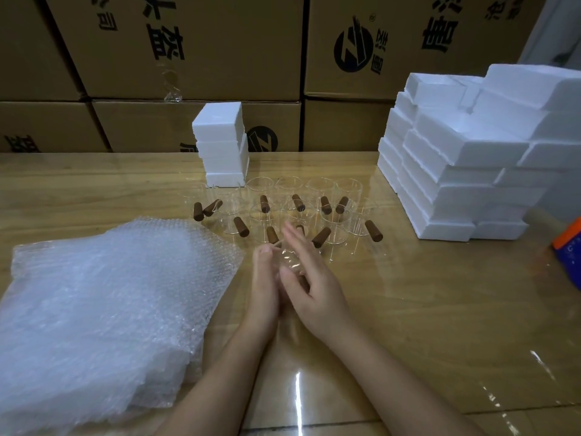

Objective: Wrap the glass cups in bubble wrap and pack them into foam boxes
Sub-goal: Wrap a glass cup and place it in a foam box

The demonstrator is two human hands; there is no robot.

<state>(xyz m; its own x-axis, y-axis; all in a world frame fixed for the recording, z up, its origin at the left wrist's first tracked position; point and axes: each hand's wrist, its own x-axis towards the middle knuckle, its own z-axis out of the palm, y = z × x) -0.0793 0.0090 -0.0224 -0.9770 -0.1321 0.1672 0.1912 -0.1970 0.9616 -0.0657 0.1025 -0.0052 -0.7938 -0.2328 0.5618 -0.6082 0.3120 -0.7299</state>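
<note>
A small clear glass cup [290,260] sits between my two hands just above the wooden table [424,309]. My left hand [263,291] grips it from the left with the fingertips curled over its rim. My right hand [314,278] lies against its right side with the fingers straight and blurred. Behind them stand several glass cups with brown wooden handles [334,222] in rows. A thick stack of bubble wrap sheets [107,297] lies to the left of my hands. White foam boxes are piled in a small stack [221,143] at the back and a large stack [456,171] at the right.
Brown cardboard cartons [195,58] form a wall behind the table. An orange and blue object [569,247] lies at the right edge. The table surface is glossy with glare near the front.
</note>
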